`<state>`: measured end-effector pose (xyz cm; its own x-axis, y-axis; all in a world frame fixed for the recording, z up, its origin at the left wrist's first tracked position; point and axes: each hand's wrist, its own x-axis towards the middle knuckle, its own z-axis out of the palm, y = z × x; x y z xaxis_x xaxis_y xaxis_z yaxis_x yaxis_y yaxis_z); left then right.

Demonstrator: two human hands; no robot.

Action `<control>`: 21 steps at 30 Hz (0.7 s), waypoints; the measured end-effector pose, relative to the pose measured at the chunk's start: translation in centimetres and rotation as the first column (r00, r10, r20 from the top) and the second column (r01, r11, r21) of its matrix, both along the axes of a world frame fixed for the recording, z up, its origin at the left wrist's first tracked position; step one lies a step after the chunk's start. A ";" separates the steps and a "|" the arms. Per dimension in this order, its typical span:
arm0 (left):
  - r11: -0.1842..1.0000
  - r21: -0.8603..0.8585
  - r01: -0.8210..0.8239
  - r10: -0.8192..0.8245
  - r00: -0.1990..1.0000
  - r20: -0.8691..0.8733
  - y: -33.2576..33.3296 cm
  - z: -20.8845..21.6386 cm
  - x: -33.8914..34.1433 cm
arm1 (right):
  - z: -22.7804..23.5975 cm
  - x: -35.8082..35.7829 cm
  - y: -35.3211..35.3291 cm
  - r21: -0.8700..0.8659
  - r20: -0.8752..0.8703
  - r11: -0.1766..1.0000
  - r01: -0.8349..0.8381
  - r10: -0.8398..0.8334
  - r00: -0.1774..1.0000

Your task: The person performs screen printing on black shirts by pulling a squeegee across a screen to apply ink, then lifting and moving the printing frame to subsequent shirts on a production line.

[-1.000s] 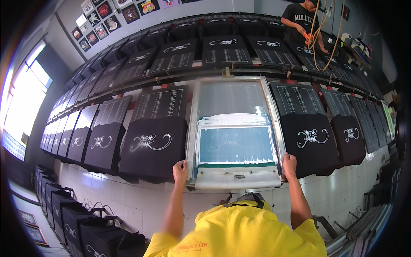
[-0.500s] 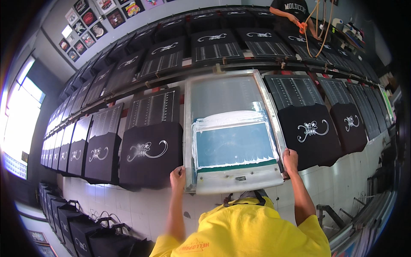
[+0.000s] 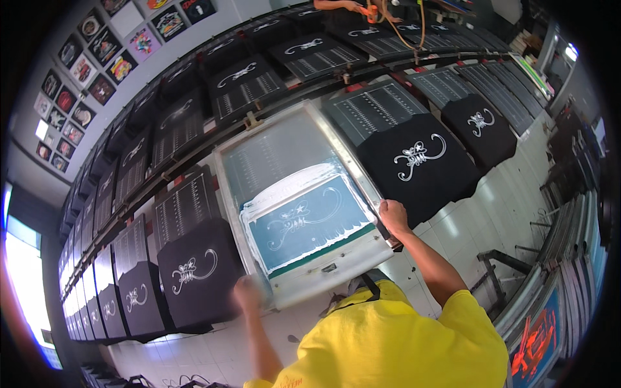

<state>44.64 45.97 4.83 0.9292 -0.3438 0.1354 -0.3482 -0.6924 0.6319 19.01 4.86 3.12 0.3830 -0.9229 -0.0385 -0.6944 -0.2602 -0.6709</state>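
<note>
A silk-screen frame (image 3: 362, 171) lies tilted across the near row of boards. White ink (image 3: 294, 183) is banked across its mesh, above a blue-green stencil panel (image 3: 278, 223) where a scroll motif shows faintly. My right hand (image 3: 393, 216) is closed round the frame's right edge near its lower corner. By the lower left corner is my left hand (image 3: 247, 294), smeared by motion; whether it grips the frame I cannot tell. On either side of the frame lie black shirts, one on the left (image 3: 200, 291) and one on the right (image 3: 417, 181), each bearing a white scroll print.
Rows of boards with printed black shirts (image 3: 136, 310) stretch away left and behind. A metal rail (image 3: 284, 90) runs behind the frame. Stacked screens (image 3: 569, 278) stand at right. Beyond the boards, a co-worker's hand (image 3: 352, 6) is beside an orange tool (image 3: 372, 13).
The view has swung, so the frame now sits further left and slanted. The scroll motif has become visible in the stencil panel. My left hand has become blurred.
</note>
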 end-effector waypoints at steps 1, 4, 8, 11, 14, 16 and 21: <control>1.000 0.023 -0.001 0.001 1.000 0.006 -0.2 0.1 -0.1 | 0.3 -0.1 0.1 0.008 0.008 1.000 0.008 -0.008 1.000; 0.997 0.081 -0.020 0.020 1.000 -0.004 -1.0 0.8 -0.6 | -0.2 -0.6 0.0 -0.017 0.033 1.000 0.004 -0.004 0.999; 0.980 0.198 -0.007 -0.004 0.998 0.055 -0.2 1.2 -0.3 | -0.1 0.1 1.0 0.008 0.044 1.000 -0.028 0.028 0.999; 0.987 0.162 -0.024 0.016 0.999 0.048 -0.2 1.0 -0.6 | 0.1 0.1 1.2 0.058 0.095 0.997 -0.055 0.049 0.994; 0.997 0.058 -0.043 0.036 0.991 0.127 -1.2 -0.3 -1.3 | -0.3 -0.6 -0.1 0.087 0.131 0.992 -0.096 0.084 0.988; 0.991 0.129 -0.037 0.017 0.988 0.152 -1.0 0.3 -1.1 | -0.8 -0.4 0.6 0.099 0.150 0.993 -0.071 0.056 0.987; 0.975 0.220 0.006 -0.025 0.996 0.086 -0.3 0.3 0.1 | -0.7 -0.5 0.6 -0.022 0.288 0.999 -0.040 0.045 0.957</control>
